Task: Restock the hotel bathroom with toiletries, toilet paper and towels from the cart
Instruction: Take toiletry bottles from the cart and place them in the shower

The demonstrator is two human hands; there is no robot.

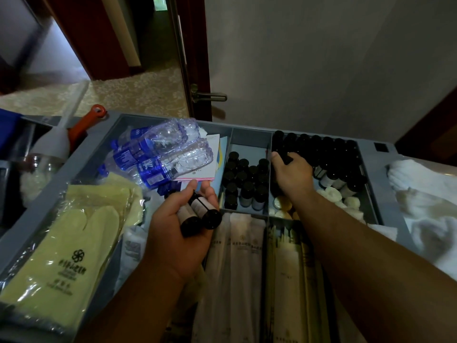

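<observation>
The grey cart tray (249, 131) lies below me, split into compartments. My left hand (173, 224) is palm up over its middle and holds two small dark toiletry bottles (197, 214) with pale labels. My right hand (291, 174) reaches into the far right compartment and grips one dark bottle (284, 154) among several rows of dark bottles (329, 154). A smaller compartment of dark bottles (244, 181) sits between my hands. White towels (425, 194) are heaped at the right.
Plastic water bottles (158, 154) and paper cards lie at the tray's far left. Wrapped yellow slippers (71, 238) fill the near left. Long wrapped sachets (247, 268) and round soaps (333, 194) lie near me. A door with a handle (210, 96) stands beyond the cart.
</observation>
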